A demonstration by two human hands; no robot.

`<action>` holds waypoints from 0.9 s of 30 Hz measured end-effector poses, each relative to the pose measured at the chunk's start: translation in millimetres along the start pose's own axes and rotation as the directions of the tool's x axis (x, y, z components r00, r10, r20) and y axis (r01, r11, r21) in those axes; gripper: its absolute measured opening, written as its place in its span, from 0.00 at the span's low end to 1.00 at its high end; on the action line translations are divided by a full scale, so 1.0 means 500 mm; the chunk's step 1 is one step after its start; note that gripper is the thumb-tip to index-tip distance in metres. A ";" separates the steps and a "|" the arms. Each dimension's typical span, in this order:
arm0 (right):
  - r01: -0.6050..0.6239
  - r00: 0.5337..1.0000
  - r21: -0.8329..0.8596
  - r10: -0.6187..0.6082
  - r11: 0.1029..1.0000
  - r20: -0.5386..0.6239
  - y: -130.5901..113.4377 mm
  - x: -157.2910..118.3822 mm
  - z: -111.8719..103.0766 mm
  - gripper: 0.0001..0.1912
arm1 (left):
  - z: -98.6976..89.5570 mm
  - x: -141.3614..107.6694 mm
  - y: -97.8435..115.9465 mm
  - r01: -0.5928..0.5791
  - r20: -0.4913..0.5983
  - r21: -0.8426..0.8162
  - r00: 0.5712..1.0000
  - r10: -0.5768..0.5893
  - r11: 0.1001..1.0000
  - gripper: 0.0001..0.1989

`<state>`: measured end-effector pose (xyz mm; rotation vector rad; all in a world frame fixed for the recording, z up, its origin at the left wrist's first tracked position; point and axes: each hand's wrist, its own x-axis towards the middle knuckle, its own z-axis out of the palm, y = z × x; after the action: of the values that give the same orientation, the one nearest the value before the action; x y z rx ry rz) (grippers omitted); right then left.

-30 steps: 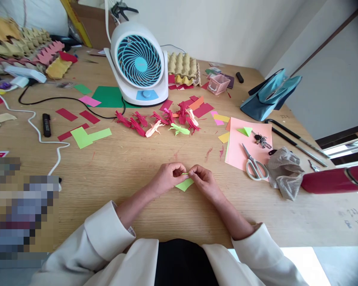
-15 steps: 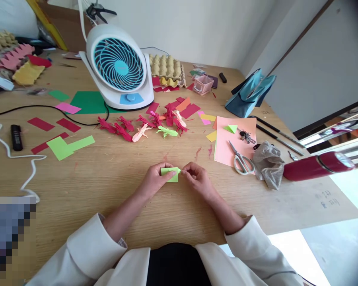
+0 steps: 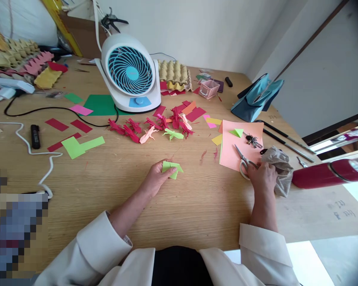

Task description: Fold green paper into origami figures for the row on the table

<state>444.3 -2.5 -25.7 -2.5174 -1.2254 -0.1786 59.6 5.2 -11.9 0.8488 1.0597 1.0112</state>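
Observation:
Near the middle of the table, my left hand (image 3: 157, 179) pinches a folded light green paper (image 3: 175, 165) between thumb and fingers. Further right, my right hand (image 3: 263, 178) is down at the handles of the scissors (image 3: 242, 154), beside a crumpled grey cloth (image 3: 279, 163). Its fingertips are partly hidden, so their grip on the scissors cannot be made out. The scissors lie across a stack of pink paper (image 3: 229, 143), with a small green folded piece (image 3: 236, 132) and some keys (image 3: 252, 140) near them.
Red, peach and green folded paper figures (image 3: 131, 133) lie in front of a white fan (image 3: 131, 71). Paper pieces (image 3: 74, 147) and a black marker (image 3: 35, 136) are at the left. A red bottle (image 3: 316, 176) lies at the right, near a blue bag (image 3: 250, 103).
My right hand has left the green paper and moved right to the scissors. The green paper is now tilted in my left hand. The whole view has shifted slightly.

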 end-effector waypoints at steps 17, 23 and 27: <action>0.105 0.990 -0.091 -0.095 0.990 0.107 -0.040 -0.025 -0.020 0.22 | -0.009 0.000 0.031 0.041 -0.028 -0.049 0.999 -0.042 0.998 0.17; 0.070 0.887 0.660 -0.350 0.748 0.302 -0.148 -0.092 -0.045 0.25 | -0.017 0.002 0.042 -0.011 -0.024 -0.035 1.000 0.010 0.999 0.15; -0.104 0.537 0.852 -0.692 0.513 0.482 -0.226 -0.176 -0.071 0.26 | -0.023 0.001 0.051 -0.002 -0.038 -0.055 0.999 0.000 0.998 0.17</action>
<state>302.4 -15.2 12.3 -1.3940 -1.5696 1.3215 42.4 14.7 8.2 0.7880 1.0592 1.0569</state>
